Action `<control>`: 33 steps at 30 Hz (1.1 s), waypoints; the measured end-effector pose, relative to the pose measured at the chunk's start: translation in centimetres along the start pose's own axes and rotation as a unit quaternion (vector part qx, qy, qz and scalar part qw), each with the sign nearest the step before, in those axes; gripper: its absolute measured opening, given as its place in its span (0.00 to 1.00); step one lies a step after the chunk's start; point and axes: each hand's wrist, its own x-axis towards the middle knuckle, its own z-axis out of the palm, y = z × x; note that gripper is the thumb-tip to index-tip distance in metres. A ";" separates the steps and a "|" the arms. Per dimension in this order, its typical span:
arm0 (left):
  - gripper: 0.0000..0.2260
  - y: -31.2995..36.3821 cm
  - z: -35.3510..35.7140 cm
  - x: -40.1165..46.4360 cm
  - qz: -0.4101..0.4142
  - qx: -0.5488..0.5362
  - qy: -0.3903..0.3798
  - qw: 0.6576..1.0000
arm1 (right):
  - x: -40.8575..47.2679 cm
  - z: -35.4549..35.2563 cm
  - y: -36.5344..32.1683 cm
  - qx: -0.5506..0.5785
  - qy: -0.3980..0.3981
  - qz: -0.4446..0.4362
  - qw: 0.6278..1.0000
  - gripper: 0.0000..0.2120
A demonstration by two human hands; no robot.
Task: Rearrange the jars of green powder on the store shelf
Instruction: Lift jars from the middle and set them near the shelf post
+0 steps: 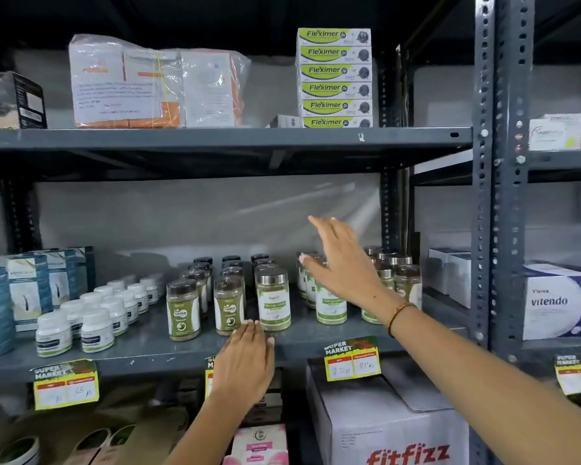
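Jars of green powder stand in rows running front to back on the middle grey shelf (141, 355). Two left rows carry dark lids, led by one jar (183, 310) and another (229, 305). Silver-lidded jars follow, the front one (273, 300) in the centre, another (331, 308) partly behind my right hand, and more at the right (408, 280). My left hand (245, 360) lies flat on the shelf edge, fingertips just below the centre jar, holding nothing. My right hand (341, 263) hovers open above the right rows, fingers spread.
White pill bottles (96, 328) and teal boxes (27, 290) fill the shelf's left. Green-labelled boxes (334, 78) and a wrapped package (155, 82) sit above. A large white carton (383, 427) stands below. Yellow price tags (352, 360) hang from the edge. A grey upright (483, 196) bounds the right.
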 end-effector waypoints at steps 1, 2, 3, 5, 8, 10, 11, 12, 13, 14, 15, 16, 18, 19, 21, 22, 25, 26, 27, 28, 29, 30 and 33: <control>0.30 -0.2 0.4 0.2 -0.008 -0.006 -0.007 1.000 | 0.2 0.7 -0.1 0.006 -0.015 0.001 1.000 0.33; 0.29 0.0 0.4 0.3 -0.017 -0.022 -0.011 1.000 | 0.6 1.3 -0.2 0.010 -0.031 0.003 0.999 0.33; 0.28 -0.1 0.7 0.5 -0.017 -0.019 0.000 1.000 | 0.8 2.1 -0.2 0.008 -0.046 0.002 0.999 0.33; 0.28 -0.1 1.0 0.8 -0.018 -0.008 0.013 1.000 | 1.6 3.7 -0.2 0.007 -0.094 0.000 0.996 0.33; 0.27 0.1 1.5 1.0 -0.027 -0.001 0.019 0.999 | 3.3 5.8 0.0 0.022 -0.157 0.011 0.987 0.33; 0.27 0.3 1.8 1.1 -0.042 -0.002 0.023 0.999 | 4.3 7.1 0.1 0.024 -0.194 0.020 0.981 0.33; 0.27 0.4 2.0 1.1 -0.050 -0.001 0.020 0.999 | 4.7 7.8 0.2 0.023 -0.210 0.021 0.977 0.33; 0.25 0.5 2.1 0.9 -0.054 -0.001 0.021 0.998 | 5.1 8.4 0.3 0.020 -0.230 0.025 0.973 0.34; 0.24 0.6 2.3 0.8 -0.057 0.005 0.025 0.998 | 5.4 9.0 0.3 0.016 -0.244 0.024 0.969 0.34; 0.23 0.7 2.4 0.8 -0.060 0.008 0.029 0.998 | 5.6 9.5 0.4 0.013 -0.258 0.026 0.966 0.35; 0.22 0.7 2.5 0.8 -0.060 0.012 0.033 0.998 | 5.8 9.9 0.4 0.013 -0.267 0.027 0.963 0.35; 0.21 0.8 2.3 0.8 -0.062 0.007 0.024 0.998 | 6.0 10.2 0.4 0.016 -0.270 0.029 0.962 0.36; 0.20 0.8 2.4 0.8 -0.058 0.017 0.028 0.998 | 6.2 10.5 0.4 0.027 -0.268 0.037 0.962 0.36; 0.20 0.8 2.5 0.8 -0.056 0.018 0.031 0.998 | 6.4 10.6 0.4 0.036 -0.267 0.041 0.962 0.35; 0.20 0.8 2.6 0.7 -0.056 0.017 0.035 0.998 | 6.6 10.6 0.3 0.048 -0.266 0.046 0.962 0.31; 0.20 0.8 2.6 0.7 -0.056 0.016 0.037 0.998 | 6.7 10.6 0.3 0.054 -0.264 0.051 0.962 0.28; 0.21 0.6 2.7 0.7 -0.053 0.021 0.040 0.998 | 6.8 10.4 0.3 0.079 -0.255 0.068 0.961 0.25; 0.21 0.6 2.7 0.7 -0.052 0.021 0.039 0.998 | 6.7 10.1 0.1 0.080 -0.253 0.071 0.961 0.26; 0.21 0.6 2.7 0.6 -0.052 0.020 0.038 0.998 | 6.7 9.9 0.0 0.077 -0.251 0.069 0.962 0.27; 0.22 0.6 2.7 0.6 -0.053 0.019 0.035 0.998 | 6.5 9.6 -0.2 0.074 -0.249 0.065 0.963 0.27; 0.22 0.6 2.6 0.6 -0.053 0.019 0.034 0.998 | 6.4 9.2 -0.3 0.074 -0.246 0.062 0.964 0.28; 0.22 0.6 2.5 0.6 -0.053 0.018 0.035 0.998 | 6.3 8.8 -0.4 0.075 -0.244 0.060 0.965 0.29; 0.22 0.6 2.4 0.7 -0.052 0.016 0.035 0.998 | 5.9 6.8 -0.5 0.082 -0.230 0.058 0.968 0.30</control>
